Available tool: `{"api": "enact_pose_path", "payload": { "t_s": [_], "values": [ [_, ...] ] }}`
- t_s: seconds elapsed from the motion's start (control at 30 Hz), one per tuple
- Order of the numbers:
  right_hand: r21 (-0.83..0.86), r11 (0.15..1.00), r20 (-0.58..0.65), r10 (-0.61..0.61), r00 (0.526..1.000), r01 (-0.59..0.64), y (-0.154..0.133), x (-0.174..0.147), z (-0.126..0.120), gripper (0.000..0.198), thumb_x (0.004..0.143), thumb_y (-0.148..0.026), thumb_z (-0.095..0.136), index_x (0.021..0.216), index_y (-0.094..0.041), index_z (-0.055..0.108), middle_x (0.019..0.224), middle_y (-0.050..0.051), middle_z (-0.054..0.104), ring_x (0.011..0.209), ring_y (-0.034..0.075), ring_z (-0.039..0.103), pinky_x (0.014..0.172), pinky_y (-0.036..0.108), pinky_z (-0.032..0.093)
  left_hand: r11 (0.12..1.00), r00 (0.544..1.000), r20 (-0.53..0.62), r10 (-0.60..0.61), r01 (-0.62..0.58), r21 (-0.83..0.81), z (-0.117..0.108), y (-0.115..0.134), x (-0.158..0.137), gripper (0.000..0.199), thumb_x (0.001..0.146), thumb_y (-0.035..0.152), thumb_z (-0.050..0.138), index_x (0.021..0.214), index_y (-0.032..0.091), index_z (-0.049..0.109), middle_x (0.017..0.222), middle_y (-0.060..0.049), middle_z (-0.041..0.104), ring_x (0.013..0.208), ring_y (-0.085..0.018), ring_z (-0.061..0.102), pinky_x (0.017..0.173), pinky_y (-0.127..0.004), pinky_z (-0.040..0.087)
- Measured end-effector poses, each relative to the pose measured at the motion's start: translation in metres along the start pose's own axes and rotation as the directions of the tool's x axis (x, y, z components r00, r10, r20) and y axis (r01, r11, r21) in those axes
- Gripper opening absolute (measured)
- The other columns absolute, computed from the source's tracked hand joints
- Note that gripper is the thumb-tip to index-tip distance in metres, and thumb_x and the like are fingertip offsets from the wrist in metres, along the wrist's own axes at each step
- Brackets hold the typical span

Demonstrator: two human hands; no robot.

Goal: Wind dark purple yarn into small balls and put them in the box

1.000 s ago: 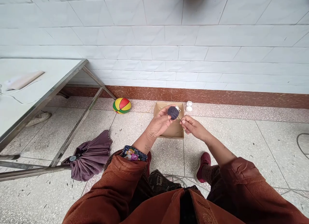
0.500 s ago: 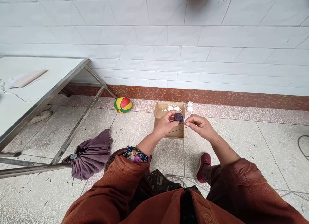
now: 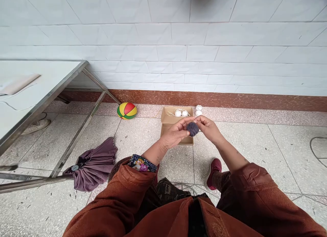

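A dark purple-grey ball of yarn [image 3: 192, 129] is held up in front of me. My left hand [image 3: 176, 132] grips it from the left, thumb below and fingers over the top. At its upper right side, my right hand [image 3: 206, 127] is closed in a pinch, touching the ball; the strand between those fingertips is too fine to make out fully. Beneath both hands an open cardboard box [image 3: 166, 118] stands on the floor, partly hidden by them. Two white yarn balls [image 3: 178, 113] with loose ends lie at its lid. Two more white balls [image 3: 198, 110] sit just right of the box.
A red, yellow and green ball [image 3: 127, 111] rests by the wall. On the left stands a metal-framed table [image 3: 63, 75], with a folded purple umbrella [image 3: 95, 165] against its lower bar. A shoe [image 3: 37, 126] lies under the table. A cable [image 3: 313, 145] is on the floor at right.
My right hand has come in from the right, from drawing out a strand to touching the dark yarn ball. The ball has turned and sits slightly lower and further right.
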State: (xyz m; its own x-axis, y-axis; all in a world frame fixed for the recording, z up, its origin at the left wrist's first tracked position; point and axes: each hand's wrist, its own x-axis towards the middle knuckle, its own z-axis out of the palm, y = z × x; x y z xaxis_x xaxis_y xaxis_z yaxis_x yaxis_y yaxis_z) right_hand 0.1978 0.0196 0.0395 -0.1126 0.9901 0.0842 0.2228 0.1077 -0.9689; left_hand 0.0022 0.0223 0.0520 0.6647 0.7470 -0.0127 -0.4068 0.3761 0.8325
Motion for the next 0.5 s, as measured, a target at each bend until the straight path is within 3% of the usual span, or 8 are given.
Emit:
{"api": "enact_pose_path", "payload": {
  "t_s": [0.17,0.3,0.4,0.5],
  "values": [
    [-0.162,0.985,0.055,-0.051,0.997,0.059,0.001,-0.006,0.000,0.028,0.094,-0.047,0.058,0.083,-0.022,0.062,0.065,-0.004,0.051,0.061,0.013,0.044,0.060,0.027,0.036,0.998,0.986,-0.167,0.011,-0.020,-0.053,-0.009,0.001,0.003,0.045,0.070,0.021,0.079,0.115,0.020,0.071,0.114,-0.008,0.066,0.102,-0.017,0.059,0.092,-0.032,0.045],
    [-0.196,0.958,0.204,-0.167,0.965,0.208,-0.005,-0.013,-0.002,0.023,0.096,-0.041,0.058,0.086,-0.022,0.066,0.076,0.000,0.063,0.068,0.015,0.054,0.066,0.029,0.041,0.998,0.960,-0.281,0.010,-0.027,-0.055,-0.016,-0.002,0.006,0.041,0.069,0.017,0.076,0.109,0.019,0.072,0.107,-0.006,0.069,0.096,-0.015,0.060,0.089,-0.030,0.044],
    [-0.205,0.929,0.274,-0.249,0.929,0.309,-0.009,-0.015,-0.003,0.020,0.096,-0.038,0.060,0.088,-0.023,0.069,0.079,0.001,0.064,0.068,0.015,0.056,0.066,0.029,0.043,0.999,0.955,-0.294,-0.027,0.018,-0.033,-0.019,-0.003,0.007,0.040,0.068,0.017,0.076,0.108,0.018,0.073,0.105,-0.006,0.070,0.094,-0.015,0.060,0.087,-0.029,0.044],
    [-0.204,0.902,0.262,-0.325,0.909,0.381,-0.012,-0.014,-0.005,0.018,0.095,-0.039,0.063,0.089,-0.024,0.072,0.076,0.002,0.062,0.068,0.016,0.055,0.065,0.030,0.043,0.994,0.965,-0.240,-0.109,0.112,0.000,-0.019,-0.005,0.005,0.041,0.069,0.019,0.075,0.110,0.017,0.074,0.107,-0.007,0.070,0.090,-0.014,0.060,0.081,-0.028,0.043]
  ]
}}
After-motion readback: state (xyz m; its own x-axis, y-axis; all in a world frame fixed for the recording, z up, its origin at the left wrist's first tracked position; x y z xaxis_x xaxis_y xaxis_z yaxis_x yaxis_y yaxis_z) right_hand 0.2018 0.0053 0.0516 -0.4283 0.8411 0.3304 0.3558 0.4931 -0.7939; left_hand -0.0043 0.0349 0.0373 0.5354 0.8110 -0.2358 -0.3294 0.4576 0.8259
